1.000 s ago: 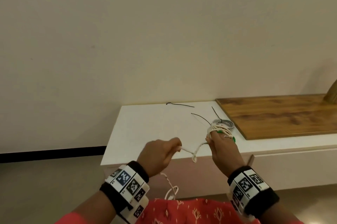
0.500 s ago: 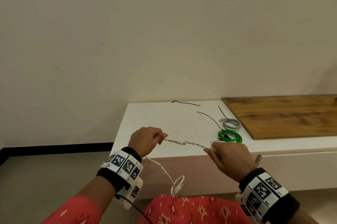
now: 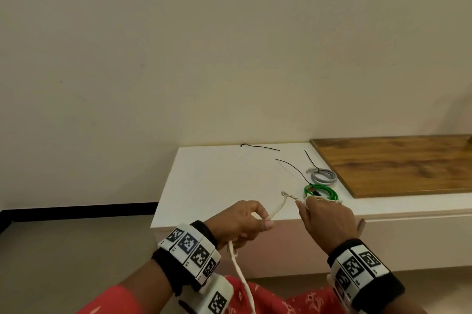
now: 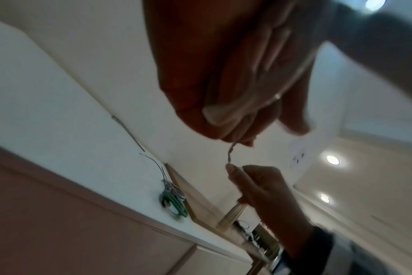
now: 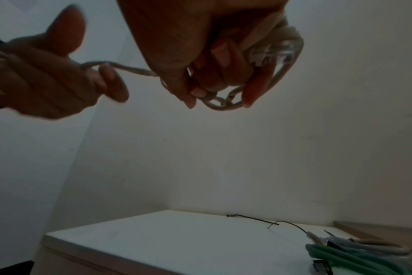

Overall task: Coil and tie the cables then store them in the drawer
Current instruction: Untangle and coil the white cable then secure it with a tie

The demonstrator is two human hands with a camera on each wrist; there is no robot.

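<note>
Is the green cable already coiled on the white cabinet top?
Yes, the green cable lies coiled on the white cabinet top beside the grey coil.

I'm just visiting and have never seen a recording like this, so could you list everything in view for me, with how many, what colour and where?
Twisted white cable: one, white, held in the air between both hands, its tail hanging toward the lap.
Coiled green cable: one, green, on the cabinet top near its front edge.
Coiled grey cable: one, grey, just behind the green coil.
Thin black cable ties: three, black; two lie loose on the cabinet top, one is at the grey coil.
Low white cabinet: one, white, against the wall.
Wooden board: one, brown, on the cabinet's right part.
Left hand: grips the white cable.
Right hand: holds the cable's coiled loops.
</note>
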